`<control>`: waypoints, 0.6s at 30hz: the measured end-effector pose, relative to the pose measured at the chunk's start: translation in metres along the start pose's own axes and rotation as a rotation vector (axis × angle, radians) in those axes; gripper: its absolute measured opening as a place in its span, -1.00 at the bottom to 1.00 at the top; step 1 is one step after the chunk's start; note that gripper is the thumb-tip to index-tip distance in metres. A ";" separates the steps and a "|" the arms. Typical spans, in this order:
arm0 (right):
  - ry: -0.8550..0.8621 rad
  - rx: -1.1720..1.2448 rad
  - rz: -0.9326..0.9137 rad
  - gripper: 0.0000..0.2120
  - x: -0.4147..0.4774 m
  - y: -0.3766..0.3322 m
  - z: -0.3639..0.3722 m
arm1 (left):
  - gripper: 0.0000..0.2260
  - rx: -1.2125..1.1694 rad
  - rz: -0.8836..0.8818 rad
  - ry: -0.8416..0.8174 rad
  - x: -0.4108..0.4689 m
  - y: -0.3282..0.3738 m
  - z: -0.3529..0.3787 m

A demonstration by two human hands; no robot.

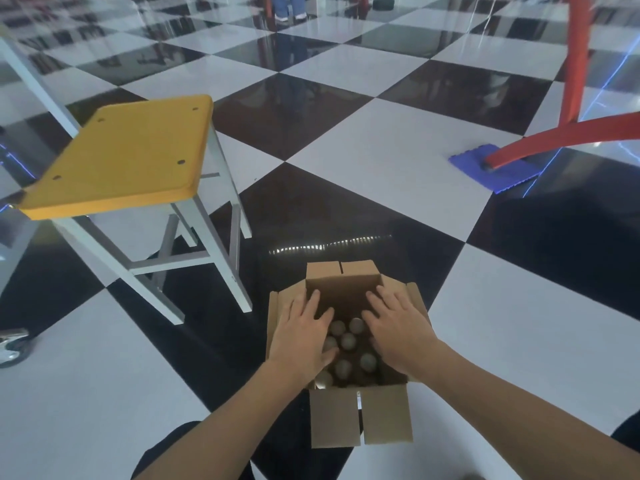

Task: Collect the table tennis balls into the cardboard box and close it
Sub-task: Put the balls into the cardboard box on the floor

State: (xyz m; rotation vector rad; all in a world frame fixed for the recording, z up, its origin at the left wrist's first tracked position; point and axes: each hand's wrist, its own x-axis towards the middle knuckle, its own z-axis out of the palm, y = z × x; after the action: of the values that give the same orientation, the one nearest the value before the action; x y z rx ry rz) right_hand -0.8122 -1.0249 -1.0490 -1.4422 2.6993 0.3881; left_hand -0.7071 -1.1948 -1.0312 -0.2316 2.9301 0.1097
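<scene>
A brown cardboard box (pixel 360 420) stands on the chequered floor in front of me with its flaps spread outward. Several table tennis balls (pixel 347 341) lie in its shadowed bottom. My left hand (pixel 301 337) rests flat on the left side flap, fingers spread and reaching over the opening. Laid the same way on the right side flap is my right hand (pixel 398 332). Both hands cover part of the balls and most of the side flaps. The near flap and the far flap stand free.
A yellow-topped stool (pixel 124 157) with white metal legs stands to the left of the box. A red curved frame leg (pixel 540 142) rests on a blue mat (pixel 498 171) at the right. A caster wheel (pixel 14 346) shows at the left edge; a person's feet stand far back.
</scene>
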 end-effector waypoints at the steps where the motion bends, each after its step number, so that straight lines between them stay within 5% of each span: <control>1: -0.002 0.007 0.003 -0.54 -0.001 -0.001 0.000 | -0.43 0.004 -0.002 0.004 -0.003 -0.003 0.001; 9: 0.000 0.111 0.042 -0.34 -0.004 -0.017 -0.005 | -0.30 0.026 -0.062 0.105 -0.020 -0.019 0.008; 18: 0.091 0.225 0.092 -0.49 0.024 -0.005 -0.008 | -0.43 -0.149 -0.105 0.144 -0.025 -0.042 0.021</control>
State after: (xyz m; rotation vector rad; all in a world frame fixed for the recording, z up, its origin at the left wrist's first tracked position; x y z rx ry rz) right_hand -0.8212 -1.0487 -1.0460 -1.3086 2.7791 0.0199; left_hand -0.6723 -1.2301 -1.0489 -0.4321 3.0475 0.3083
